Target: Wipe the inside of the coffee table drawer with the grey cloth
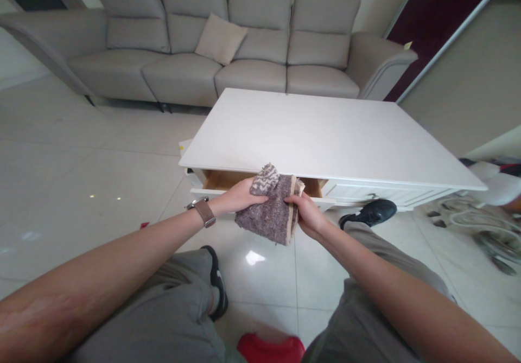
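A folded brown-grey cloth (268,216), with a pale edge band and a white zigzag patch at one corner, is held up between my two hands. My left hand (244,195) grips its left side, the thumb lying across the front. On the right, my right hand (306,211) pinches the cloth by its pale edge, thumb in front. Just behind the cloth, an open drawer (223,180) with a wooden inside juts from the white coffee table (317,135). The cloth and my hands hide much of that drawer.
A long grey sofa (256,75) with a beige cushion (222,38) stands beyond the table. A closed drawer front (358,192) is at the table's right. Something red (271,348) lies on the floor between my legs. Cables and white bags (486,176) are at the far right.
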Demonstrator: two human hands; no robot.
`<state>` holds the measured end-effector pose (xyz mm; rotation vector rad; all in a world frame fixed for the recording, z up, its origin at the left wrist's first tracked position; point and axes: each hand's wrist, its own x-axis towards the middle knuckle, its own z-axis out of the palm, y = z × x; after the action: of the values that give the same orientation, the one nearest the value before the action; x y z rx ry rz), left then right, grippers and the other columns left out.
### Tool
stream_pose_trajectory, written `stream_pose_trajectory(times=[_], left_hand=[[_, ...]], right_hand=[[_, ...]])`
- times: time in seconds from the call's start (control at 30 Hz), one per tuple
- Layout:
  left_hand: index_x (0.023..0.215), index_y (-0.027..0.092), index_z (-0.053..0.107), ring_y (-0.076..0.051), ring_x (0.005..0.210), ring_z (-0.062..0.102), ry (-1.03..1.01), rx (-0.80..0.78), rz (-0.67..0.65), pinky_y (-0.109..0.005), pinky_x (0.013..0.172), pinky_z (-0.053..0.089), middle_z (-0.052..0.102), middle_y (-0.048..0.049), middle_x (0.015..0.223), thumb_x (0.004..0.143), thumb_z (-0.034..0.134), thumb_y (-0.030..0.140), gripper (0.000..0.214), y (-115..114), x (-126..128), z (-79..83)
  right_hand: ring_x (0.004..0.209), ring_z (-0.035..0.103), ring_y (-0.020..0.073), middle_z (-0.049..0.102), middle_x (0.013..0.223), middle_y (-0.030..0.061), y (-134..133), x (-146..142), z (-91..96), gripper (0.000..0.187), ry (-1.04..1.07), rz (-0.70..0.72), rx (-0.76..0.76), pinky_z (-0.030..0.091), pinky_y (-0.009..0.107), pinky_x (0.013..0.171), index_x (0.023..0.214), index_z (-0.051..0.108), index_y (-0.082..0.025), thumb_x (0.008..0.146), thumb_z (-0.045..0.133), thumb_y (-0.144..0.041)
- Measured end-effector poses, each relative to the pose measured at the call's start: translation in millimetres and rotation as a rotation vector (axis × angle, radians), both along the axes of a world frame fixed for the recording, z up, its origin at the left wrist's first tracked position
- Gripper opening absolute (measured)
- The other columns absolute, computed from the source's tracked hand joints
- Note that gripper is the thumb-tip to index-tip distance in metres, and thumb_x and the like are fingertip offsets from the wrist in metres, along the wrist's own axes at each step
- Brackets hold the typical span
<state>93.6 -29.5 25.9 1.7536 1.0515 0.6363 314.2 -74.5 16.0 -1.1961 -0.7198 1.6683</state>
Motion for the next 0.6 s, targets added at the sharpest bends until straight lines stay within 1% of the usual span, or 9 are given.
stream_pose_trajectory(times=[0.27, 0.6], left_hand=[[0.128, 0.014, 0.068, -0.031, 0.116, 0.071, 0.009, 0.002, 0.005, -0.046, 0.107, 0.054, 0.073, -0.0131, 0.135, 0.081, 0.080, 0.040, 0.056, -0.3, -1.0, -0.8], [0.129, 0.014, 0.068, -0.031, 0.118, 0.070, 0.008, -0.005, 0.003, -0.046, 0.108, 0.053, 0.073, -0.0130, 0.135, 0.080, 0.079, 0.039, 0.056, 0.0, 0.0, -1.2]], right_hand=[[0.100, 0.067, 0.0274, 0.077, 0.094, -0.0006, 0.4, -0.1, -1.1, 0.043, -0.006, -0.002, 0.000, 0.051, 0.041, 0.094, 0.100, 0.070, -0.024, 0.058, 0.072, -0.022], [0.096, 0.067, 0.0264, 0.077, 0.093, -0.0009, -0.7, -0.9, 0.6, 0.043, -0.014, 0.002, 0.004, 0.050, 0.038, 0.088, 0.100, 0.069, -0.024, 0.057, 0.072, -0.023]])
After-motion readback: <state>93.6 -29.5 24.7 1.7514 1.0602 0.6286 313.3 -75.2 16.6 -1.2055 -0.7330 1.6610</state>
